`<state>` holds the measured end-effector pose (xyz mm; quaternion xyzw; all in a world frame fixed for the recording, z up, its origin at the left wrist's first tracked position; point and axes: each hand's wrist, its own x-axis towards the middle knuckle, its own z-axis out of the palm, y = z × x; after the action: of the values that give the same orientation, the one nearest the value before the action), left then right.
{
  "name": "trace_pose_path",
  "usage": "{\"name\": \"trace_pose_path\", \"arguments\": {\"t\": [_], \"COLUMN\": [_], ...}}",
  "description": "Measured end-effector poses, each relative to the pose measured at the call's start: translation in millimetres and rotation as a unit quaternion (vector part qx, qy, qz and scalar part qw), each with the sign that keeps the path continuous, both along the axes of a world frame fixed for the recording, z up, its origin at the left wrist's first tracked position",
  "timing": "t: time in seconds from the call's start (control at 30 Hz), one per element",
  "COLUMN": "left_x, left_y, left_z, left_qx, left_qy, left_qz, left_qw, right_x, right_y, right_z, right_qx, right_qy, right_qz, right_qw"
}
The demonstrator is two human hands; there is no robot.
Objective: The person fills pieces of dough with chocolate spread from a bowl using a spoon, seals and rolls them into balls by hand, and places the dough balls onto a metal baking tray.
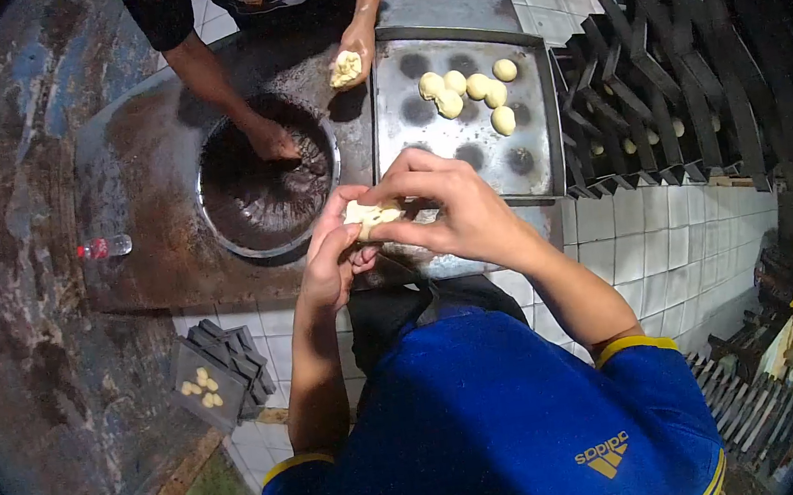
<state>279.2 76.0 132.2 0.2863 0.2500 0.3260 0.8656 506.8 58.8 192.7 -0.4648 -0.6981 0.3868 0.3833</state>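
Note:
Between my two hands is a small piece of pale dough [372, 215], pinched and slightly flattened. My left hand [328, 255] grips its left side, thumb on top. My right hand [445, 199] closes on its right side with thumb and fingers. Just beyond my hands lies a metal tray [394, 132] holding several round dough balls [502, 120], some touching each other. To the left, a large round bowl [203, 205] contains a dark brown filling [261, 199].
Across the table, another person's hand [277, 142] reaches into the bowl; their other hand [356, 44] holds dough [345, 69]. A plastic bottle [107, 247] lies at left. Stacked dark trays [678, 73] stand at right. More dough balls sit on a lower-left tray [194, 361].

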Motion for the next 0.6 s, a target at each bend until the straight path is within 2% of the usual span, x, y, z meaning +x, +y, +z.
{"name": "trace_pose_path", "arguments": {"t": [0.07, 0.13, 0.17, 0.3, 0.4, 0.47, 0.53, 0.6], "left_x": [7.9, 25.7, 18.4, 27.8, 36.5, 49.6, 35.9, 32.2], "left_y": [-3.3, -9.3, -4.6, -2.7, -4.4, -7.6, 1.0, 5.9], "left_z": [2.6, 6.1, 5.7, 10.8, 13.2, 27.6, 22.2, 27.7], "left_qx": [-0.008, 0.176, 0.153, 0.132, 0.122, 0.044, 0.031, -0.003], "left_qy": [-0.028, 0.178, 0.217, 0.186, 0.173, 0.163, 0.154, 0.081], "left_qz": [0.000, 0.087, 0.040, 0.066, 0.065, 0.106, 0.072, 0.085], "left_qw": [1.000, 0.964, 0.963, 0.971, 0.975, 0.980, 0.985, 0.993], "right_x": [2.5, 7.1, 7.7, 9.5, 11.6, 15.3, 13.5, 11.7], "right_y": [-1.0, -1.4, -1.5, -4.2, 1.0, 6.4, 5.6, 4.6], "right_z": [-6.5, -12.1, -13.3, 5.6, -5.2, -15.8, -20.4, -28.5], "right_qx": [0.013, 0.013, 0.013, -0.002, 0.080, 0.155, 0.157, 0.057], "right_qy": [0.022, 0.027, 0.028, 0.043, -0.012, -0.048, -0.008, 0.072], "right_qz": [-0.020, -0.027, -0.027, -0.041, -0.043, 0.044, 0.019, -0.029], "right_qw": [0.999, 0.999, 0.999, 0.998, 0.996, 0.986, 0.987, 0.995]}}
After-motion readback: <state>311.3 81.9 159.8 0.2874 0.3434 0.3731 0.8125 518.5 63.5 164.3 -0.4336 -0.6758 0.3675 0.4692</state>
